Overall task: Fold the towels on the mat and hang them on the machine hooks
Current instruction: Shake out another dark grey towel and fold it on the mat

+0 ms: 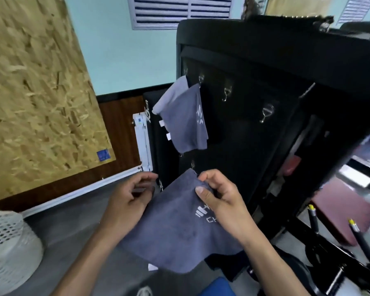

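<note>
Held a folded grey towel [179,227] before the black machine [265,82]: right hand [220,197] pinched its top corner, left hand [126,199] gripped its left edge. Hung already: 2 towels [186,120] on the hooks [226,92].

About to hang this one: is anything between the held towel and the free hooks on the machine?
Nothing visible. The held towel is below the free hooks, and the hung towels are left of them.
</note>
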